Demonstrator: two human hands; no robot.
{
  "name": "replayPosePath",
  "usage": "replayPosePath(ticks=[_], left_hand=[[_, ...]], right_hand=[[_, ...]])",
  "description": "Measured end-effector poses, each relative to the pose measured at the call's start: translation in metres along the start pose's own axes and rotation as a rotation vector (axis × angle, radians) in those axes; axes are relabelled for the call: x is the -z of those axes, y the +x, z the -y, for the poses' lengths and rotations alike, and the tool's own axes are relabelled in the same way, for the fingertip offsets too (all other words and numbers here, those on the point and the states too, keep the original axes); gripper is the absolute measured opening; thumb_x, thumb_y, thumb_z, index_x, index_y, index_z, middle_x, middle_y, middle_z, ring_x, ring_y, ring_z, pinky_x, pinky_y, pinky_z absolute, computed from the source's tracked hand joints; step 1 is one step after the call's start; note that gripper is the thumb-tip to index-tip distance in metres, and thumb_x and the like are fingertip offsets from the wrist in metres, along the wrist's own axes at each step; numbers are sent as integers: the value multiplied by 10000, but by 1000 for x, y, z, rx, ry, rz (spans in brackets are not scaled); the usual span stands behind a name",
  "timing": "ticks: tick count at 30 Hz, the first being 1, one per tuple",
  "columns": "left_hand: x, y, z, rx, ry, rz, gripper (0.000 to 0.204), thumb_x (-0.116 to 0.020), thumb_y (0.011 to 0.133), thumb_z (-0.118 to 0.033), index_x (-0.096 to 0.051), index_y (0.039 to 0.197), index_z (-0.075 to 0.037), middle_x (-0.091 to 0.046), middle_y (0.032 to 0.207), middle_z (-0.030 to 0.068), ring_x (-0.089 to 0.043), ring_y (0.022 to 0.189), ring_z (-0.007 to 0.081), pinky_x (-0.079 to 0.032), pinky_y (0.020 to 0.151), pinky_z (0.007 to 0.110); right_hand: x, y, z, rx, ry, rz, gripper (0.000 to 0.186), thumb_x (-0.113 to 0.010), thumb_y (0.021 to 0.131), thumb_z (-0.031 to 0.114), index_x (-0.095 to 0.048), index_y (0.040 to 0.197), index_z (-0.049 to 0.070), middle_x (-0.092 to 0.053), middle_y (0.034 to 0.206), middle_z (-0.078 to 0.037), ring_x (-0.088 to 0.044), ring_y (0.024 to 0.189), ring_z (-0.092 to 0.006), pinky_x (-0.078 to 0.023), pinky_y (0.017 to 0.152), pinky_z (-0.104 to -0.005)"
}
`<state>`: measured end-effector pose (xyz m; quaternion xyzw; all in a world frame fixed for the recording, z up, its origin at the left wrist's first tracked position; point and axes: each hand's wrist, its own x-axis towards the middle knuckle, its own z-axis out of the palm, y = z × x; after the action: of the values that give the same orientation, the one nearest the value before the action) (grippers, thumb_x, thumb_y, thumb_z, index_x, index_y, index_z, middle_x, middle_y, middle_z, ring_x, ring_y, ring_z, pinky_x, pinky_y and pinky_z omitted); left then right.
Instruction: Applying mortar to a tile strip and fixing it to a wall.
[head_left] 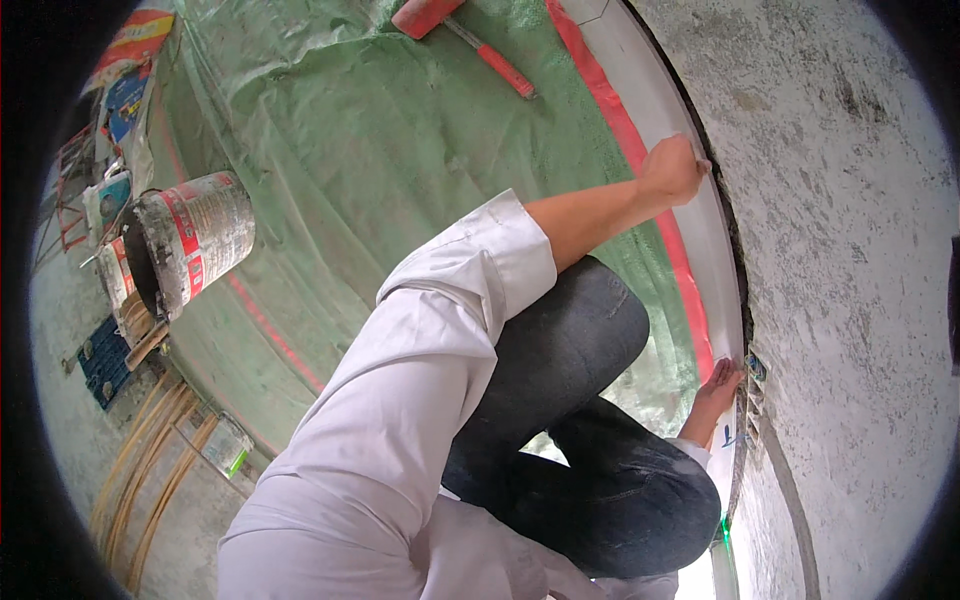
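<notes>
My left hand [672, 172] is closed on a long white strip [651, 85] lying along the base of the speckled wall [830, 200]. My right hand [716, 392] is lower down the same strip, fingers bent against its edge beside the wall. A red band [681, 290] borders the strip on the green floor sheet [330, 120]. My bent knees in dark jeans are beneath and between my arms. A red-headed mallet [425, 15] with a red grip lies on the sheet above my left hand.
At the left stand paint-stained buckets [210, 230], with long thin wooden strips [150, 470], a dark blue slab [103, 362] and colourful bags [125, 100] around them. A small green light [725, 530] shines at the wall's base, near my lower knee.
</notes>
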<state>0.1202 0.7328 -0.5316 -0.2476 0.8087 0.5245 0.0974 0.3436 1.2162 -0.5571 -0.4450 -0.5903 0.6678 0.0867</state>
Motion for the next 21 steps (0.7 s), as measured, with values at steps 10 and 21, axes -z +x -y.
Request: replayPosePath(ticks=[10,21], left_hand=[[3,3,3,-5,-16,30,542,-781,968,-439,-642,957,85,-708,1013,336,-689,1026,532,-553,867,573],[136,12,99,69,-114,-212,466,-783,963,-419,-776,1023,43,-732,728,102,-708,581,207,-602,622,388]], right_hand=[[-2,1,-3,11,-23,52,849,-700,1052,453,-384,1530,-174,-515,1511,-294,-577,1362,-381,-537,1174,-431],[8,-117,-14,-73,-91,64,505,-588,1110,465,-661,1164,-32,-726,1056,-150,-722,958,-271,-620,898,-386]])
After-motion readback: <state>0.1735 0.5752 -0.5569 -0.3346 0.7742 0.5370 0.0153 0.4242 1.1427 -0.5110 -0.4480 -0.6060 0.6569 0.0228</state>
